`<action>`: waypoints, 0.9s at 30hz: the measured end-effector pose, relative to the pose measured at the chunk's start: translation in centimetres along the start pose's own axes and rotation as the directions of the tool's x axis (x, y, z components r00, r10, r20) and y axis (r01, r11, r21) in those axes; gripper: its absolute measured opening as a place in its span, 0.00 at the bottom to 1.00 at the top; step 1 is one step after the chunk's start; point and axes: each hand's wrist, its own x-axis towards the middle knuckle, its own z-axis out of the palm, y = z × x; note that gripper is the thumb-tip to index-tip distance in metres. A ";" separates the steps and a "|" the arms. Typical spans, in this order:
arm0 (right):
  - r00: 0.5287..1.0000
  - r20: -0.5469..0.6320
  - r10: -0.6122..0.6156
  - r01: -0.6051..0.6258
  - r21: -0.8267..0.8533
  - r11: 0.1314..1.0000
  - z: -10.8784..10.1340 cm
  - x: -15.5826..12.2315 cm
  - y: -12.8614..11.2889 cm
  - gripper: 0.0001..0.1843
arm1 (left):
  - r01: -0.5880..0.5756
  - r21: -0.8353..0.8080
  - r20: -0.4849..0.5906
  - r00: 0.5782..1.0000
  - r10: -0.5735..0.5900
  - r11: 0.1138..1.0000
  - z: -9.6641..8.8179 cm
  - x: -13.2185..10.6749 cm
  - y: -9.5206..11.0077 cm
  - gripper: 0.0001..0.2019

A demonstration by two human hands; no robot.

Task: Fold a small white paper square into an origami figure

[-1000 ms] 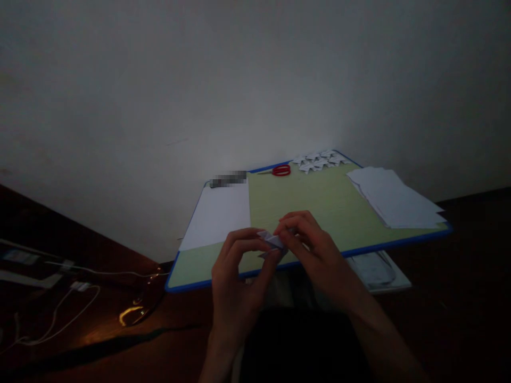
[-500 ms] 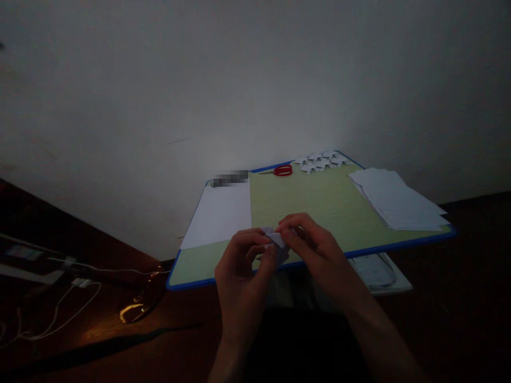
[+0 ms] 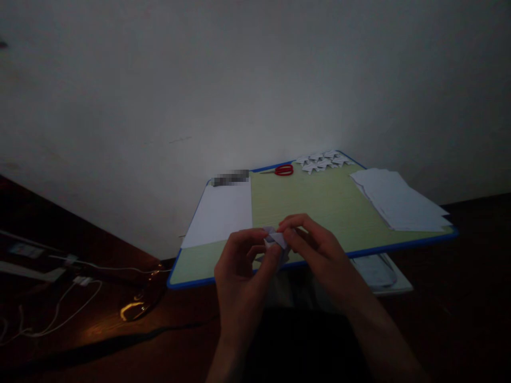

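Note:
Between my two hands, just over the table's near edge, is a small piece of folded white paper (image 3: pixel 278 239) with pointed flaps. My left hand (image 3: pixel 245 266) pinches it from the left, thumb in front and index finger on top. From the right, my right hand (image 3: pixel 313 244) grips the paper's upper right part with thumb and index fingertips. My fingers hide part of the folds. Several small folded white paper shapes (image 3: pixel 322 161) lie in rows at the table's far right corner.
The green table (image 3: pixel 307 202) has a blue rim. Red-handled scissors (image 3: pixel 283 170) lie at its far edge. A white sheet (image 3: pixel 219 213) covers the left, and a stack of paper (image 3: pixel 399 199) lies right. White cables (image 3: pixel 83 281) run at the lower left. The wall stands behind.
Both hands stay almost in place on the folded paper. The top flap between my fingertips looks slightly shifted, with a gap showing beneath it. The view has moved very slightly.

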 end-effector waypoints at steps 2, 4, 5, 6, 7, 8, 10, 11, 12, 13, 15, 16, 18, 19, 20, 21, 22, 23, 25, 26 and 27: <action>1.000 0.005 0.019 -0.019 0.018 1.000 0.0 0.0 -0.1 0.05 | 0.007 -0.002 0.012 1.000 -0.007 1.000 0.0 0.0 0.1 0.11; 0.999 0.010 0.031 -0.031 0.037 0.999 0.1 0.0 -0.1 0.05 | 0.014 -0.008 0.023 1.000 -0.014 1.000 0.0 0.0 0.2 0.11; 0.999 0.010 0.033 -0.034 0.044 0.998 0.1 0.0 -0.1 0.05 | 0.018 -0.009 0.026 1.000 -0.017 1.000 0.1 0.0 0.2 0.11; 0.999 0.011 0.033 -0.034 0.049 0.998 0.1 0.0 -0.1 0.05 | 0.021 -0.008 0.027 0.999 -0.021 1.000 0.1 0.0 0.3 0.11; 0.999 0.012 0.030 -0.031 0.049 0.998 0.1 0.0 -0.1 0.05 | 0.025 -0.005 0.029 0.999 -0.025 1.000 0.1 0.1 0.4 0.11; 1.000 0.011 0.027 -0.028 0.047 0.999 0.1 0.0 -0.1 0.05 | 0.029 0.000 0.031 0.999 -0.029 1.000 0.1 0.1 0.4 0.11; 1.000 0.008 0.023 -0.023 0.035 0.999 0.0 0.0 -0.1 0.05 | 0.037 0.009 0.031 0.999 -0.037 0.999 0.1 0.1 0.5 0.11; 1.000 0.008 0.023 -0.023 0.029 0.999 0.0 0.1 0.0 0.05 | 0.036 0.010 0.030 0.999 -0.037 0.999 0.0 0.1 0.5 0.11; 1.000 0.007 0.023 -0.023 0.025 0.999 0.0 0.1 0.0 0.06 | 0.036 0.010 0.030 0.999 -0.036 0.999 0.0 0.1 0.5 0.11; 1.000 0.007 0.024 -0.024 0.023 0.999 0.0 0.1 0.0 0.06 | 0.035 0.009 0.031 0.999 -0.035 0.999 0.0 0.1 0.5 0.11; 1.000 0.009 0.023 -0.023 0.025 0.999 -0.1 0.1 0.0 0.06 | 0.033 0.007 0.034 0.999 -0.033 0.999 0.0 0.1 0.4 0.11; 1.000 0.009 0.022 -0.022 0.028 0.999 -0.1 0.1 0.0 0.06 | 0.035 0.008 0.036 0.999 -0.035 0.999 0.0 0.1 0.4 0.11; 1.000 0.010 0.020 -0.020 0.025 0.999 -0.1 0.1 0.0 0.06 | 0.036 0.014 0.035 0.999 -0.036 0.999 0.0 0.1 0.4 0.11; 1.000 0.011 0.019 -0.019 0.021 1.000 -0.1 0.1 0.0 0.06 | 0.035 0.015 0.034 0.999 -0.036 0.999 0.1 0.1 0.4 0.11; 1.000 0.012 0.019 -0.019 0.018 1.000 -0.1 0.1 0.0 0.06 | 0.035 0.016 0.034 0.999 -0.035 0.999 0.1 0.1 0.4 0.11; 1.000 0.013 0.018 -0.018 0.018 1.000 -0.1 0.2 0.0 0.06 | 0.032 0.016 0.032 0.999 -0.033 0.999 0.1 0.1 0.5 0.11; 1.000 0.014 0.017 -0.017 0.021 1.000 -0.1 0.2 0.0 0.06 | 0.029 0.016 0.030 0.999 -0.030 0.999 0.1 0.1 0.5 0.11; 1.000 0.017 0.017 -0.017 0.025 1.000 -0.1 0.2 0.0 0.06 | 0.029 0.018 0.027 0.999 -0.030 0.999 0.1 0.1 0.5 0.11; 1.000 0.019 0.018 -0.019 0.029 0.999 -0.1 0.2 0.1 0.06 | 0.031 0.022 0.027 0.999 -0.032 0.999 0.0 0.1 0.5 0.11; 1.000 0.018 0.020 -0.020 0.027 0.999 -0.1 0.2 0.1 0.06 | 0.033 0.023 0.028 0.999 -0.034 0.999 0.0 0.1 0.4 0.11; 1.000 0.016 0.023 -0.023 0.023 0.999 -0.1 0.2 0.1 0.06 | 0.034 0.025 0.028 0.999 -0.035 0.999 0.0 0.1 0.4 0.12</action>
